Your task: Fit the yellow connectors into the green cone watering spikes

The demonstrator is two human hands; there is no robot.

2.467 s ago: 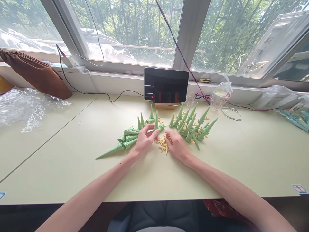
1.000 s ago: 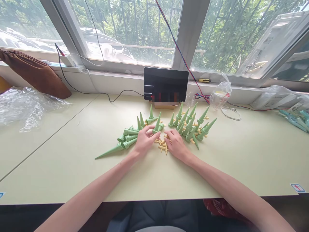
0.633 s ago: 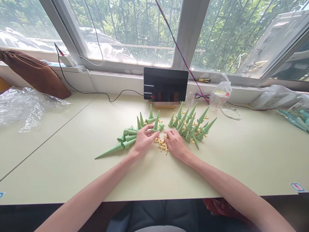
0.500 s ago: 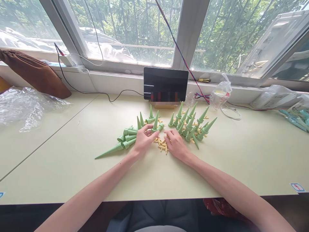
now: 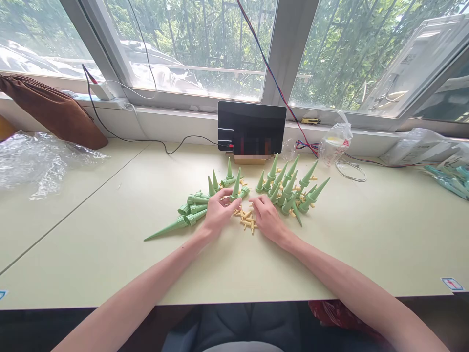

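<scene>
My left hand (image 5: 219, 209) is closed round the base of a green plant watering spike (image 5: 236, 186), which points upward. Just right of it, my right hand (image 5: 266, 213) has its fingers bent together; whatever they pinch is too small to make out. Between the hands lies a small pile of yellow valve pieces (image 5: 247, 223). Several loose green spikes (image 5: 198, 199) lie or stand left of and behind my left hand. Beyond my right hand stands a cluster of green spikes (image 5: 287, 188), many with yellow pieces fitted at their sides.
A black tablet (image 5: 252, 128) leans on a cardboard stand at the back. Crumpled clear plastic (image 5: 40, 164) and a brown bag (image 5: 54, 110) are at left. A tied plastic bag (image 5: 334, 142), a white cable (image 5: 351, 172) and more bagged items (image 5: 415, 146) are at right.
My right hand's fingers have lifted slightly from the yellow pieces, and the fingertips have drawn together. My left hand stays still with its spike.
</scene>
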